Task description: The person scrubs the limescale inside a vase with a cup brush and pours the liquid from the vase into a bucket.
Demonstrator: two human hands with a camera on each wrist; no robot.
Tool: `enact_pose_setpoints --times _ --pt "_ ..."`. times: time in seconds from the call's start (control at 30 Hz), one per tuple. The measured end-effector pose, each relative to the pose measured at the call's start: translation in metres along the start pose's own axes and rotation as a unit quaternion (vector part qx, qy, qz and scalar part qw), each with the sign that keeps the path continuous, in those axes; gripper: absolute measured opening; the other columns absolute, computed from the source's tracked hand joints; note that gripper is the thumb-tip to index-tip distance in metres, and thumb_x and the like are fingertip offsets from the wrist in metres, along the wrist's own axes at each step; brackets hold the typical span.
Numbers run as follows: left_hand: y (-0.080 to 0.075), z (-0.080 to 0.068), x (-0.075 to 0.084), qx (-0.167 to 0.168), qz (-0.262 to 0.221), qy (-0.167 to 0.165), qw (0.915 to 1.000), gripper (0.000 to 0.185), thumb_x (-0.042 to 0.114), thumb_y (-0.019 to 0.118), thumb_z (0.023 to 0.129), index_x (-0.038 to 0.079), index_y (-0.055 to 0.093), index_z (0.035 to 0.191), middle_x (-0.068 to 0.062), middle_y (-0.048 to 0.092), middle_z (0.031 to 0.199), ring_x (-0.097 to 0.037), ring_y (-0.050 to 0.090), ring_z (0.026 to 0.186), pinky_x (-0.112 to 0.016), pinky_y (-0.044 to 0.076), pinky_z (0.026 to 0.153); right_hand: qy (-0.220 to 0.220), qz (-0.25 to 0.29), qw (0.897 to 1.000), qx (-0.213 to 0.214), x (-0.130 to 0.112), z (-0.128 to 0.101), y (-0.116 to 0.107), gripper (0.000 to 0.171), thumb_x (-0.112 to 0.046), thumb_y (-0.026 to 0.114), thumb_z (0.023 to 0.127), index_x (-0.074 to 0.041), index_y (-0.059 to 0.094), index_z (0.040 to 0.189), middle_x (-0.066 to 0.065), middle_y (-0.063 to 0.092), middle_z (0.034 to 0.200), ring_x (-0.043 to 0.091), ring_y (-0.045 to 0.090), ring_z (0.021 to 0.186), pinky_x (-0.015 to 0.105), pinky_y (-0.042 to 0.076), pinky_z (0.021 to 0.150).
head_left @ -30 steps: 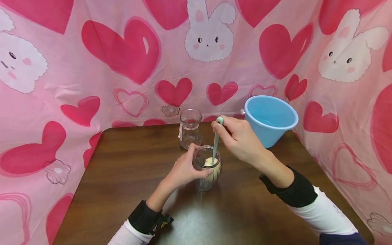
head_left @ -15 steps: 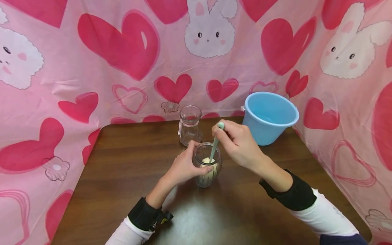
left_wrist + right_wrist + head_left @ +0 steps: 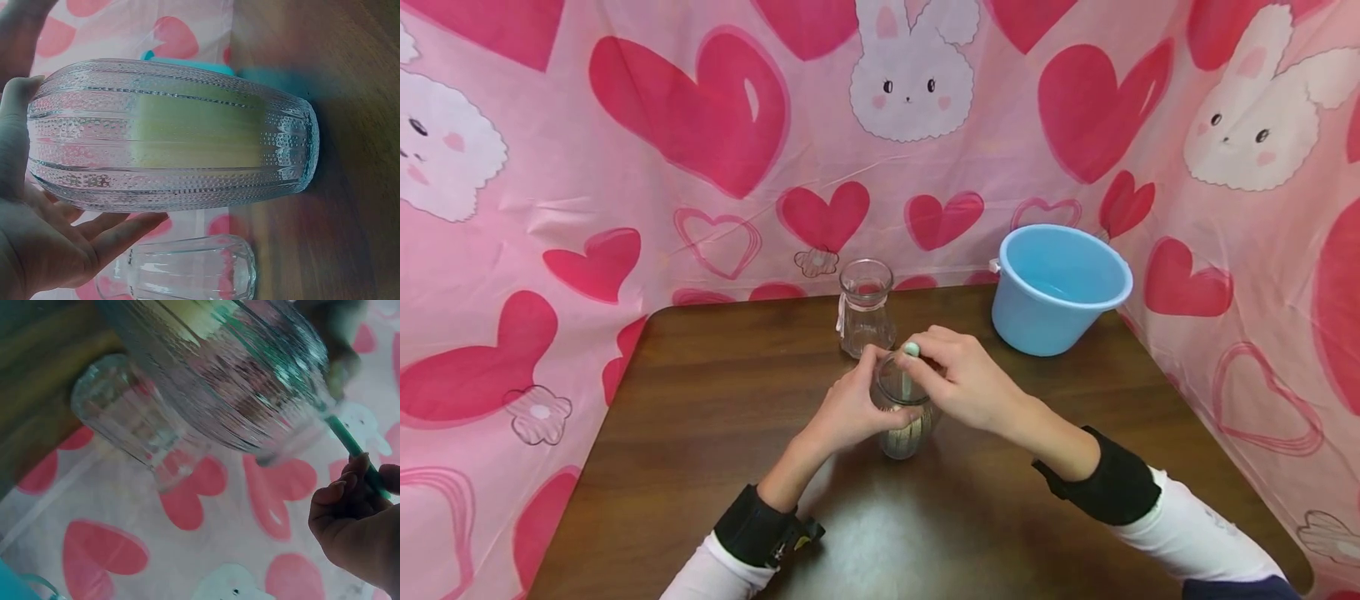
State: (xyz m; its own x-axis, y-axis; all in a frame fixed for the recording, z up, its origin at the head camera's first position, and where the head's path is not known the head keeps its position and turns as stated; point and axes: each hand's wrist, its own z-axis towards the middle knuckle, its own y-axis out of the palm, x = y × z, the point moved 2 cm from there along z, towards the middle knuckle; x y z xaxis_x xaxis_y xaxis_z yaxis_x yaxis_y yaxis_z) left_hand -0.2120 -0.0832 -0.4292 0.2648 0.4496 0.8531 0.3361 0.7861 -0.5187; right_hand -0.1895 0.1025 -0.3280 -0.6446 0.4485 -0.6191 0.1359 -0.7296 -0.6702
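Note:
A ribbed clear glass jar (image 3: 901,446) stands on the table, and my left hand (image 3: 846,408) grips it around its upper part. My right hand (image 3: 972,382) pinches the pale green handle (image 3: 912,349) of a sponge brush just above the jar's mouth. In the left wrist view the brush's pale yellow sponge head (image 3: 200,131) is inside the jar, low down near its base. The right wrist view shows the fingers of the right hand (image 3: 359,528) curled on the green handle (image 3: 345,437). Part of the rim is hidden behind the right hand.
Behind the jar stands a second clear glass jar (image 3: 867,325) with a pink ribbon at its neck. A light blue bucket (image 3: 1037,329) sits at the back right of the brown wooden table (image 3: 722,400). A pink heart-and-rabbit cloth (image 3: 820,150) hangs behind.
My right hand has moved down and left to the jar's mouth, pushing the sponge brush deeper inside. The handle now stands more upright. My left hand keeps its grip on the jar.

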Motion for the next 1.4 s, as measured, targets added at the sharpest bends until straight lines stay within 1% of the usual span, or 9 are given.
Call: enact_pose_setpoints --times 0.13,0.23,0.33,0.5,0.6,0.83,1.07,1.17,1.4 --pt "0.0 0.0 0.001 0.002 -0.002 -0.001 1.0 0.075 0.048 0.087 0.077 0.022 0.044 0.133 -0.006 0.066 0.128 -0.021 0.065 0.107 -0.048 0.055 0.089 -0.053 0.004 0.996 0.075 -0.012 0.003 -0.018 0.009 -0.006 0.064 0.098 -0.011 0.072 0.099 -0.004 0.062 0.082 0.011 0.055 0.074 0.027 0.048 0.062" --pt "-0.001 0.001 0.002 0.008 0.001 -0.001 1.0 0.075 0.049 0.088 0.076 0.022 0.045 0.132 -0.004 0.067 0.126 -0.02 0.065 0.104 -0.046 0.054 0.087 -0.071 0.013 0.991 0.114 -0.017 0.006 -0.028 0.012 -0.002 0.063 0.097 -0.009 0.072 0.1 -0.002 0.066 0.083 0.011 0.057 0.073 0.028 0.05 0.064" --pt "-0.001 0.001 0.001 0.007 0.001 -0.002 1.0 0.075 0.048 0.088 0.077 0.022 0.045 0.132 -0.005 0.066 0.128 -0.02 0.065 0.105 -0.046 0.054 0.088 -0.053 0.015 0.993 0.106 -0.014 0.006 -0.028 0.012 -0.003 0.062 0.098 -0.01 0.072 0.1 -0.004 0.065 0.081 0.01 0.057 0.071 0.028 0.051 0.063" --pt "0.0 0.0 -0.001 -0.002 -0.008 -0.003 1.0 0.075 0.046 0.087 0.078 0.02 0.044 0.134 -0.003 0.065 0.13 -0.021 0.065 0.107 -0.047 0.055 0.089 -0.024 -0.004 0.999 0.036 -0.006 0.003 -0.015 0.007 -0.011 0.063 0.101 -0.011 0.07 0.1 -0.007 0.059 0.08 0.01 0.054 0.07 0.027 0.048 0.06" --pt "0.0 0.0 -0.001 -0.002 -0.008 -0.007 0.9999 0.076 0.047 0.087 0.078 0.02 0.044 0.135 -0.001 0.064 0.129 -0.021 0.065 0.106 -0.046 0.055 0.089 -0.023 -0.017 0.999 0.017 -0.008 0.003 -0.016 0.005 -0.011 0.065 0.1 -0.011 0.069 0.101 -0.007 0.06 0.082 0.009 0.054 0.072 0.027 0.049 0.062" --pt "0.0 0.001 0.0 0.002 -0.013 -0.006 0.9999 0.075 0.045 0.088 0.077 0.021 0.045 0.133 -0.002 0.064 0.13 -0.019 0.064 0.103 -0.042 0.056 0.086 -0.065 -0.026 0.995 0.066 -0.023 0.004 -0.031 0.013 -0.007 0.067 0.098 -0.01 0.073 0.11 -0.001 0.069 0.091 0.009 0.059 0.079 0.029 0.053 0.068" --pt "0.001 -0.001 0.0 -0.001 -0.016 -0.009 0.9998 0.075 0.046 0.087 0.079 0.018 0.044 0.133 -0.004 0.063 0.131 -0.022 0.064 0.106 -0.046 0.056 0.088 -0.081 -0.044 0.995 0.031 -0.009 0.004 -0.012 0.014 -0.001 0.072 0.093 -0.008 0.069 0.106 -0.001 0.064 0.087 0.01 0.054 0.077 0.026 0.05 0.063" --pt "0.002 -0.002 -0.001 -0.001 -0.016 -0.009 0.9998 0.076 0.048 0.086 0.079 0.017 0.043 0.134 -0.005 0.064 0.13 -0.022 0.064 0.106 -0.046 0.056 0.088 -0.076 -0.049 0.995 0.029 -0.006 0.004 -0.011 0.014 -0.001 0.072 0.093 -0.007 0.069 0.105 -0.002 0.063 0.085 0.01 0.054 0.076 0.025 0.05 0.063" --pt "0.002 -0.001 -0.001 0.005 -0.019 0.001 0.9998 0.074 0.048 0.088 0.077 0.022 0.044 0.131 0.003 0.065 0.12 -0.016 0.065 0.102 -0.043 0.055 0.087 -0.097 -0.053 0.99 0.093 -0.017 0.009 -0.033 0.018 -0.002 0.075 0.092 -0.007 0.072 0.109 0.0 0.073 0.096 0.009 0.06 0.08 0.027 0.053 0.067"
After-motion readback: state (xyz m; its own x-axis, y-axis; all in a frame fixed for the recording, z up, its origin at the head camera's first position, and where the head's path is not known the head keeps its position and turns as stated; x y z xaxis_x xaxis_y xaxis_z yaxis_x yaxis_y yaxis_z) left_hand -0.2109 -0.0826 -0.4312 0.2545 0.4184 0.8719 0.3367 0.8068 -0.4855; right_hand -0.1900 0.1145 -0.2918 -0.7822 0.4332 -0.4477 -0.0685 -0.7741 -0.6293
